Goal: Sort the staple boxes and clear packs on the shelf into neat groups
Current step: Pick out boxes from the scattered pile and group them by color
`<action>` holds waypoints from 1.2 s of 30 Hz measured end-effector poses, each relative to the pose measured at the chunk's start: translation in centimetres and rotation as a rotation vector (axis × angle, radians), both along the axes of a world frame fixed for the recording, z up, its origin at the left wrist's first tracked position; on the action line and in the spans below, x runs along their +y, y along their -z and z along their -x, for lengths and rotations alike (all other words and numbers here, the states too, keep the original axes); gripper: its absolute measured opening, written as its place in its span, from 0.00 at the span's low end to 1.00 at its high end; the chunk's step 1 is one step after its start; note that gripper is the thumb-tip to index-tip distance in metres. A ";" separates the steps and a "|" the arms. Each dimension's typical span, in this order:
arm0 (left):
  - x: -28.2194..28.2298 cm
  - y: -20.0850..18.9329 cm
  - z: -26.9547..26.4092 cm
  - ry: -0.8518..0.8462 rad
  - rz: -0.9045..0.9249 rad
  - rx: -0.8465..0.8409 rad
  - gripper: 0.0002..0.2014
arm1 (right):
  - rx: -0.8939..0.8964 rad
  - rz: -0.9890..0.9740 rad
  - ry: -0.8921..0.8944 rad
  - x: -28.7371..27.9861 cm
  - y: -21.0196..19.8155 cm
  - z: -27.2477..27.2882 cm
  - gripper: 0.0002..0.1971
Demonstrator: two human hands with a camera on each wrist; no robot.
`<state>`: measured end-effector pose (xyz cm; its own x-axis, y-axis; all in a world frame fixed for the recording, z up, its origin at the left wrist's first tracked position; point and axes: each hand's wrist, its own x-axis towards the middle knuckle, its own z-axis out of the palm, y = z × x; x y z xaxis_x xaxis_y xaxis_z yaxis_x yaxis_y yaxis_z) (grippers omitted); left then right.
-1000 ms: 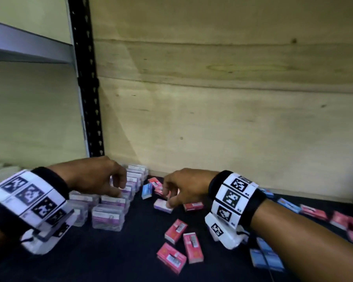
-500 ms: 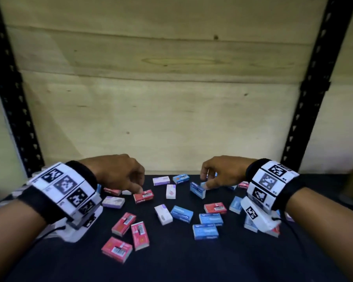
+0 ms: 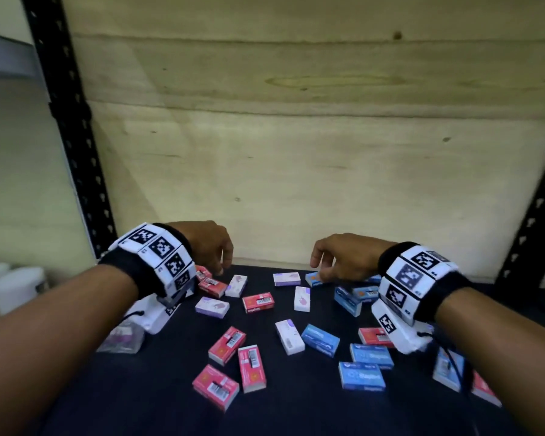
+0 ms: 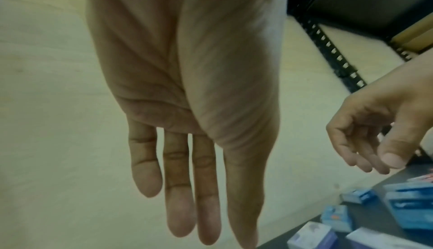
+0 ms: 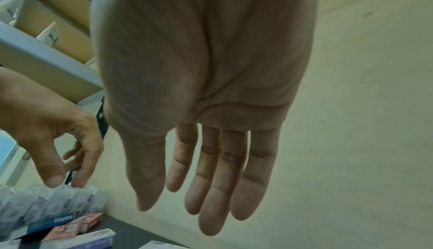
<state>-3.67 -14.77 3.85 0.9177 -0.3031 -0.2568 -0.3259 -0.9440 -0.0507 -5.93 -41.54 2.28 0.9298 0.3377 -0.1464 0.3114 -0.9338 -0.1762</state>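
Small staple boxes lie scattered on the dark shelf mat (image 3: 158, 388): red ones (image 3: 227, 345) at the front left, blue ones (image 3: 320, 339) towards the right, white-and-purple ones (image 3: 289, 337) in between. A clear pack (image 3: 121, 338) shows under my left wrist, and a row of clear packs (image 5: 46, 203) stands at the far left. My left hand (image 3: 222, 265) hovers over red boxes at the back left, fingers relaxed and empty (image 4: 199, 206). My right hand (image 3: 320, 269) hovers over a blue box (image 3: 313, 279) at the back, also empty (image 5: 199, 197).
A plywood back wall (image 3: 296, 152) closes the shelf behind the boxes. Black perforated uprights stand at the left (image 3: 73, 136) and right (image 3: 529, 240). White containers (image 3: 13, 287) sit on the neighbouring shelf to the left.
My left hand has left the clear packs and moved right over the red boxes. My right hand moved right to the back blue boxes. The view swung right, then slightly back.
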 end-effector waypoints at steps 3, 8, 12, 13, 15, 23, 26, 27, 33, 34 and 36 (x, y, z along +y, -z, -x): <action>0.4 1.1 -1.5 -0.059 -0.028 0.020 0.13 | 0.024 0.033 -0.024 2.0 0.6 -2.0 0.15; -0.5 3.1 -3.5 -0.090 -0.056 0.046 0.21 | 0.055 0.179 -0.060 4.3 1.9 -5.4 0.19; -2.0 4.5 -4.8 -0.089 -0.126 0.063 0.29 | 0.097 0.301 -0.058 5.1 3.2 -7.6 0.23; -2.4 4.7 -5.0 -0.092 -0.150 0.061 0.29 | 0.108 0.315 -0.055 5.2 3.3 -7.9 0.24; -3.0 5.0 -5.2 -0.086 -0.188 0.068 0.28 | 0.133 0.314 -0.051 5.3 3.4 -8.4 0.24; -3.9 4.6 -5.9 -0.017 -0.195 0.063 0.19 | 0.073 0.328 -0.073 5.8 4.3 -8.8 0.15; -3.9 3.6 -5.4 0.012 -0.156 0.034 0.18 | 0.077 0.336 -0.075 5.4 3.0 -8.3 0.16; -4.1 3.1 -5.1 0.018 -0.141 0.024 0.18 | 0.078 0.325 -0.063 4.9 2.4 -8.1 0.16; -7.5 1.3 -4.5 0.080 -0.089 0.020 0.20 | 0.064 0.286 -0.002 -0.1 -0.5 -4.8 0.24; -8.9 1.3 -4.4 0.110 -0.088 0.019 0.21 | 0.069 0.257 0.006 -1.8 -0.8 -3.9 0.27; -11.5 1.2 -4.3 0.166 -0.085 0.009 0.21 | 0.078 0.222 0.023 -4.8 -1.3 -2.3 0.31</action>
<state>0.61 -26.30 2.65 0.8547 -0.4266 -0.2957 -0.4773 -0.8699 -0.1247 -3.65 -46.34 3.60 0.9197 0.2686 -0.2863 0.2836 -0.9589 0.0116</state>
